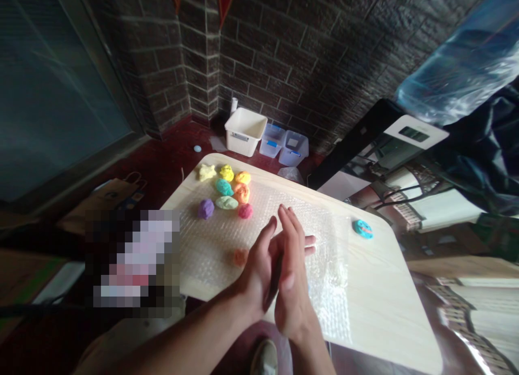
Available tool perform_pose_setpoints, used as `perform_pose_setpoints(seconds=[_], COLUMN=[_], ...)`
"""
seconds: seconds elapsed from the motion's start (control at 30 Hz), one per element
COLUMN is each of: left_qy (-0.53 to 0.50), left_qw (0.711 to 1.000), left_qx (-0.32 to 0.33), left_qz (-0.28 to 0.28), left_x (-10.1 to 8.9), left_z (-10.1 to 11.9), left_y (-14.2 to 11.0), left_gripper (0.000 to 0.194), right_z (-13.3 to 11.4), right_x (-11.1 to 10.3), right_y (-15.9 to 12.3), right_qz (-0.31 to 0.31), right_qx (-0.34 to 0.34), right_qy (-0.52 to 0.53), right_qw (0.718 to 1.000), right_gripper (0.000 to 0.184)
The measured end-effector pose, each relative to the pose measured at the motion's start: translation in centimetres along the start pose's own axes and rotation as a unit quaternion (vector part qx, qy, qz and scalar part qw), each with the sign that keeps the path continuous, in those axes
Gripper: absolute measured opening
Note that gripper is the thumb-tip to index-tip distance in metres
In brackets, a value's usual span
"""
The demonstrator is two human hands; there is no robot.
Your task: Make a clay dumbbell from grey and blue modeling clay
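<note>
Left hand [255,269] and right hand [292,283] pressed palm to palm, fingers straight; anything between them hidden. Eight coloured dough lumps [227,193] grouped on bubble wrap [284,223]; orange lump [240,257] near hands; blue dough disc [363,229] apart on tabletop [385,294].

Bare hands [292,288], bare forearms [194,331], beige sneaker [264,359]

Dough lumps [226,202] on bubble wrap [206,250] on tbl [377,294], bins [245,131] behind.
</note>
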State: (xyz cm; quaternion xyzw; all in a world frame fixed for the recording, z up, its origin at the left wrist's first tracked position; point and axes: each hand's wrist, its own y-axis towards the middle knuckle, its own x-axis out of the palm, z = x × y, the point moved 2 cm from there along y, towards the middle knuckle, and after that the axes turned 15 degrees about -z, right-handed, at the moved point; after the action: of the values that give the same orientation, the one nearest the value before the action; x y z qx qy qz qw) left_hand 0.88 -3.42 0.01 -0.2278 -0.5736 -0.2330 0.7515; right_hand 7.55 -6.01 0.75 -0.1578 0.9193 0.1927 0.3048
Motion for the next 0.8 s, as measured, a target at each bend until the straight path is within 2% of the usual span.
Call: perform_pose_setpoints(seconds=[0.07,0.2,0.27,0.37,0.47,0.53,0.6,0.67,0.8], left_qy=[0.01,-0.049,-0.075,-0.094,-0.077,-0.056,-0.047,-0.05,-0.048], left_qw=[1.0,0.998,0.997,0.996,0.995,0.994,0.994,0.995,0.996], left_qx=[-0.02,-0.031,-0.024,-0.003,0.02,0.04,0.052,0.049,0.039], left_qz=[0.001,-0.02,-0.02,0.004,0.059,0.079,0.081,0.075,0.07], left_x=[-0.2,0.0,0.5,1.2,1.2,0.9,0.8,0.8,1.1], left_z=[0.5,1.7,2.5,3.5,3.8,3.8,3.6,3.5,3.7], left_y=[0.1,-0.1,-0.3,-0.4,-0.4,-0.3,-0.3,-0.3,-0.1], left_gripper=[0.068,0.068,0.068,0.072,0.076,0.074,0.07,0.068,0.068], right_z=[0.5,0.9,0.7,0.0,-0.3,-0.2,0.1,0.2,-0.7], right_x=[-0.3,-2.3,-3.5,-4.6,-4.5,-4.1,-3.8,-3.5,-3.6], right_y=[-0.1,-0.4,-0.3,0.1,0.4,0.4,0.4,0.4,0.4], right_qz=[0.016,0.061,0.041,-0.028,-0.056,-0.023,0.03,0.055,-0.007], right_qx=[-0.001,0.031,0.049,0.051,0.034,0.032,0.039,0.034,-0.015], right_qy=[0.028,0.059,0.035,-0.034,-0.056,-0.036,-0.025,-0.035,-0.007], right_qw=[0.999,0.996,0.997,0.998,0.996,0.999,0.998,0.997,1.0], right_gripper=[0.075,0.061,0.049,0.04,0.031,0.024,0.017,0.014,0.012])
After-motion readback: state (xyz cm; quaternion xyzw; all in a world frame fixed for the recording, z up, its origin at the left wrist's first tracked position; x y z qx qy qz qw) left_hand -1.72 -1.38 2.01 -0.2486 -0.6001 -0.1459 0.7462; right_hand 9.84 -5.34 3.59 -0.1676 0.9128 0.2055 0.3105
